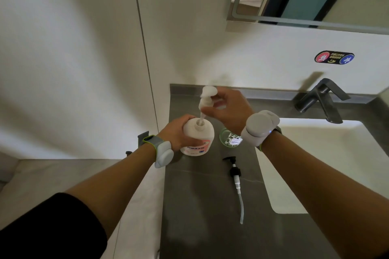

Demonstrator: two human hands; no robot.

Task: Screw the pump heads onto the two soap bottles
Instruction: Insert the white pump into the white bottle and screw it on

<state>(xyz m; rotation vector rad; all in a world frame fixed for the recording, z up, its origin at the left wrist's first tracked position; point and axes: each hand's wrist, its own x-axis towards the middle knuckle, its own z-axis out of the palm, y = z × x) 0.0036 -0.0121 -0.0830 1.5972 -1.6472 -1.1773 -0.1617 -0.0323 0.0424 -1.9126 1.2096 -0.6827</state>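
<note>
Now: squat white plastic soap bottle with a pink-and-blue label (196, 139) stands on the grey stone-look countertop (202, 206), left of the white basin (328, 153). White plastic pump head (207, 99) is poised over its open neck, dip tube already entering the mouth, collar not yet seated.

Left hand (175, 132) wrapped closed around the bottle's shoulder, steadying it. Right hand (228, 109) curled closed on the pump head, fingertips pinching around the collar.

Step in hand, as I judge it: lower straight so the tube goes fully in, set the collar square on the threads before turning, keep the left grip firm so the bottle does not spin with it. A tilted start risks cross-threading.

Second set waits: small clear green-tinted bottle with a patterned label (229, 139) just right of the white one, and a black pump head with a long clear tube (235, 176) lying flat on the counter nearer the camera.

Hard to make out: white pump head is motion-blurred, so nozzle direction and collar threads unreadable. Right wrist with its grey strapped device (260, 128) covers part of the green bottle; its neck cannot be seen. Label text too small.
</note>
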